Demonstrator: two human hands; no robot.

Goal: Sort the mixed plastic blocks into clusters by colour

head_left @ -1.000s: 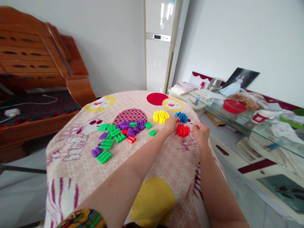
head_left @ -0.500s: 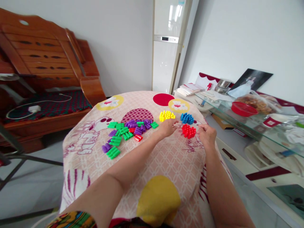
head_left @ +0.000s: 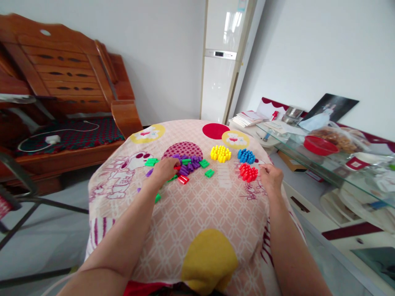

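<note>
My left hand [head_left: 166,169] reaches into the loose pile on the left, its fingers closed around a small red plastic piece [head_left: 177,167]. About it lie purple pieces [head_left: 193,163] and green pieces [head_left: 151,162], some hidden under the hand. Another red piece [head_left: 183,179] lies just in front of the pile, and a single green piece [head_left: 209,173] farther right. My right hand [head_left: 271,176] is closed beside the red cluster [head_left: 248,172]; what its fingertips pinch, if anything, is too small to tell. Behind stand a yellow cluster [head_left: 220,153] and a blue cluster [head_left: 246,156].
A patterned cloth [head_left: 212,209] covers the round table. To the right is a glass-topped cabinet [head_left: 333,164] bearing a red bowl [head_left: 320,145], papers and bags. A wooden bench [head_left: 68,90] stands at the left, a tall white appliance [head_left: 219,82] at the back.
My left hand has moved left from beside the yellow and red clusters to the loose pile. The single green piece shows where that arm was. My right hand stays by the red cluster.
</note>
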